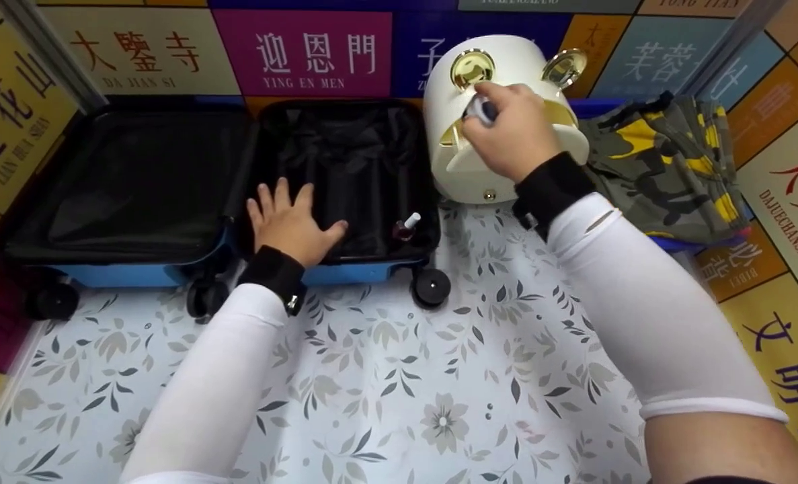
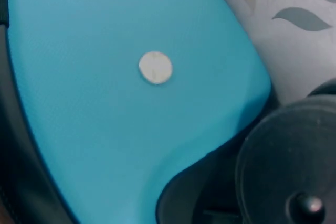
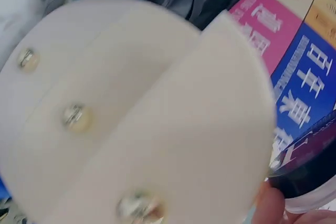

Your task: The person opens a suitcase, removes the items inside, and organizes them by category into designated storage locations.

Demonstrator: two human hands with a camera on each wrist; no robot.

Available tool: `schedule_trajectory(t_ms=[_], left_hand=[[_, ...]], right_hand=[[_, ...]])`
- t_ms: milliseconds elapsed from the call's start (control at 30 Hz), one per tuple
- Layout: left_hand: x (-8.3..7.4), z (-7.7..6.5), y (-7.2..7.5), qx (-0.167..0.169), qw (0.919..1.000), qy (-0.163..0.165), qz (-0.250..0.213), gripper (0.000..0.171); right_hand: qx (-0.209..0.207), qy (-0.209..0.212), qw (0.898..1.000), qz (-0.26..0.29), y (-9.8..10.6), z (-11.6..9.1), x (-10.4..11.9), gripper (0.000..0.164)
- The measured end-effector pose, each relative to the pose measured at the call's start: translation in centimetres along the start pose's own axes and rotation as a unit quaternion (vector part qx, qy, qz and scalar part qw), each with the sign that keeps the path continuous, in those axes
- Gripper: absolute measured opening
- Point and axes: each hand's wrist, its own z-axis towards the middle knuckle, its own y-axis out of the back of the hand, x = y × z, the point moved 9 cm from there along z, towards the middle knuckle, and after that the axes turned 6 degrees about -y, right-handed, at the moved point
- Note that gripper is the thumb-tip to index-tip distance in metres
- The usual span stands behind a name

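My right hand (image 1: 520, 134) grips a small round jar (image 1: 485, 109) above the white storage box (image 1: 499, 185), which has gold round ears and a pulled-out top drawer (image 1: 466, 160). In the right wrist view, fingertips (image 3: 270, 205) hold the clear-bottomed, dark-lidded jar (image 3: 307, 163) beside the box's front (image 3: 210, 114). Fingers spread, my left hand (image 1: 294, 228) is over the near part of the opened suitcase's right half (image 1: 345, 161); contact is unclear. A small dark bottle with a white cap (image 1: 407, 227), like nail polish, lies in that half's near right corner.
The suitcase's left half (image 1: 143, 188) lies beside the right one, with black wheels (image 1: 431, 288) towards me. Camouflage cloth (image 1: 667, 168) sits in a blue tray (image 1: 681, 243) at right. Printed panels (image 1: 304, 54) border the floral-covered surface (image 1: 372, 376).
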Motion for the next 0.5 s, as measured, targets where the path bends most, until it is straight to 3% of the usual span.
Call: schedule_trajectory(t_ms=[233, 500], left_hand=[[0.0, 0.0, 0.2, -0.008, 1.0, -0.001, 0.0, 0.092], [-0.3, 0.0, 0.3, -0.005, 1.0, -0.002, -0.002, 0.091]], right_hand=[[-0.04, 0.0, 0.999, -0.027, 2.1, 0.9, -2.3, 0.052], [-0.018, -0.036, 0.999, -0.033, 2.6, 2.0, -4.5, 0.047]])
